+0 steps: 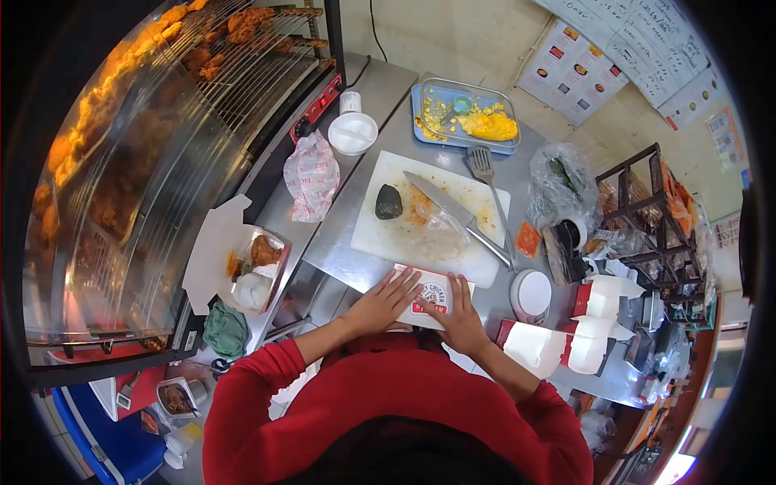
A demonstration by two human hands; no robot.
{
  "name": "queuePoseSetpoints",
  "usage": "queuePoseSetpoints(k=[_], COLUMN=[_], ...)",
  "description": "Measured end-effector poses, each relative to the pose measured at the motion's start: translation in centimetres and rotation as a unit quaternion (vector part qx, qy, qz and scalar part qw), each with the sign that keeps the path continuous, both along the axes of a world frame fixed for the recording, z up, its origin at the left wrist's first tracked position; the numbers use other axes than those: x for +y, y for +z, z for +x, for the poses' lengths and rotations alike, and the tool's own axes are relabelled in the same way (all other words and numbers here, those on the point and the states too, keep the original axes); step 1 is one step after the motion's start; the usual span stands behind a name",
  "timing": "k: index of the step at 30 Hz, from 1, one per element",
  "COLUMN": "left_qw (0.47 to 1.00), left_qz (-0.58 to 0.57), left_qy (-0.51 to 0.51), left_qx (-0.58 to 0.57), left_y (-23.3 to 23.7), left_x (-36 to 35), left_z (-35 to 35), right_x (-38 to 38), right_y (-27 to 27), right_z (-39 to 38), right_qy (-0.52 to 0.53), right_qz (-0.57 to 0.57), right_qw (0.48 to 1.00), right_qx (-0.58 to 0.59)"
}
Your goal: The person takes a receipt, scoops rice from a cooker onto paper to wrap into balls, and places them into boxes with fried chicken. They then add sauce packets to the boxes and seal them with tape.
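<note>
A closed white chicken box (432, 288) with a red and black printed logo lies by the front edge of the worktop, overlapping the near edge of the cutting board (372, 234). My left hand (385, 302) rests flat across the box's left part, fingers spread. On its right part lies my right hand (457, 317), fingers stretched forward and thumb apart. Both hands touch the lid from above; the box's underside is hidden. Beyond them on the board are a large knife (440, 198), a crumpled clear plastic bag (440, 234) and a dark rounded lump (389, 202).
An open box (257, 267) with fried chicken and a wrapped white portion stands left, near the heated display (137, 186). A blue tray (505, 148) with yellow food, a slotted spatula (480, 166), a white round tub (531, 293) and open boxes (533, 346) surround the board.
</note>
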State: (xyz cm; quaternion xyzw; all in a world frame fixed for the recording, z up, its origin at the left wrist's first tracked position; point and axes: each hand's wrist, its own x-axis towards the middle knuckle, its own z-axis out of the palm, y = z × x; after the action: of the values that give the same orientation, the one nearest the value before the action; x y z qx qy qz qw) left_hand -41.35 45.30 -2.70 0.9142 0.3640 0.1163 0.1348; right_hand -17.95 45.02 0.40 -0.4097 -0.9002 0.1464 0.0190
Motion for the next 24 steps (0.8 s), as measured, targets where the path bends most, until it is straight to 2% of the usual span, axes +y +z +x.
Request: queuePoseSetpoints(k=[3,6,7,8,9,12,13,16,18,19,23,24], left_qw=[0.988,0.999,0.998,0.996,0.995,0.989,0.991,0.993,0.990,0.995,0.993,0.993], left_qz=[0.140,0.019,0.023,-0.077,-0.063,0.082,0.066,0.044,0.064,0.015,-0.027,-0.052], left_qy=[-0.016,-0.028,-0.037,-0.028,-0.030,-0.111,-0.112,-0.108,-0.111,-0.088,-0.095,-0.091], left_qx=[0.070,0.021,0.036,-0.036,-0.066,0.055,0.039,0.024,0.052,0.038,0.071,0.046], left_y=[-1.3,-0.8,-1.1,-0.3,-0.4,-1.3,-0.9,0.4,0.7,0.9,3.3,3.2], left_x=[0.8,1.0,0.7,0.3,0.3,1.5,1.6,1.7,1.7,1.3,1.4,1.4], left_z=[0.2,0.2,0.3,0.0,-0.1,-0.7,-0.5,-0.1,-0.1,0.0,0.6,0.7], right_x=[0.6,0.4,-0.2,-0.5,-0.4,-0.9,-0.7,-0.4,-0.4,-0.5,-0.7,-0.8], right_y=[1.2,-1.6,-2.0,-2.0,-0.8,0.1,-0.2,-1.5,-1.3,-1.3,-1.4,-1.4], right_z=[-0.3,0.3,0.1,0.2,0.3,0.8,0.9,1.0,1.4,1.4,1.5,1.9], right_qy=[-0.024,-0.021,-0.019,-0.027,-0.013,0.029,0.048,0.059,0.062,0.064,0.066,0.069], right_qz=[-0.042,0.035,0.012,-0.025,-0.025,-0.034,-0.026,0.060,0.041,0.034,0.027,0.027], right_qw=[0.998,0.999,1.000,0.997,0.998,0.998,0.998,0.996,0.997,0.997,0.997,0.997], right_qx=[0.046,-0.005,-0.015,0.065,0.059,0.049,0.012,0.016,0.014,0.021,0.025,0.023])
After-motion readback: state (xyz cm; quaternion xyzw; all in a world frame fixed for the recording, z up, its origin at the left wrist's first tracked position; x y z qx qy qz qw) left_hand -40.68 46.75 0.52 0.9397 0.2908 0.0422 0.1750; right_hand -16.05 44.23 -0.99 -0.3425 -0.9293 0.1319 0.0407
